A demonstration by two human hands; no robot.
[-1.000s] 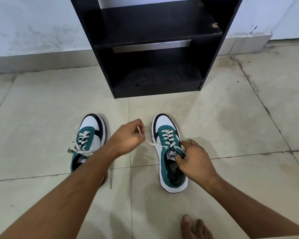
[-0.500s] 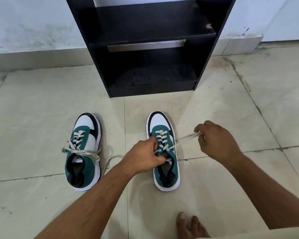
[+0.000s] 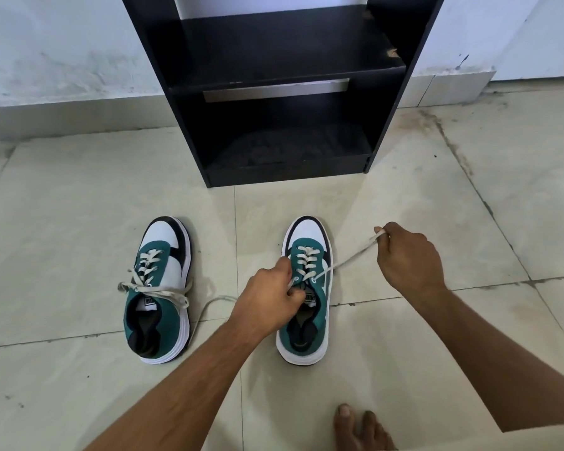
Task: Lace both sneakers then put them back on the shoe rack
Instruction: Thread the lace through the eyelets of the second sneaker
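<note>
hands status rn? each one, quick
Left hand: closed, gripping the right sneaker at its tongue and top eyelets.
Right hand: closed, fingers pinching the lace end, pulled taut out to the right.

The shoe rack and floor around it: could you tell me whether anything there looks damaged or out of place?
Yes. The rack has a chipped right front corner on its upper shelf, with pale core showing. The left sneaker has loose lace ends trailing onto the floor.
</note>
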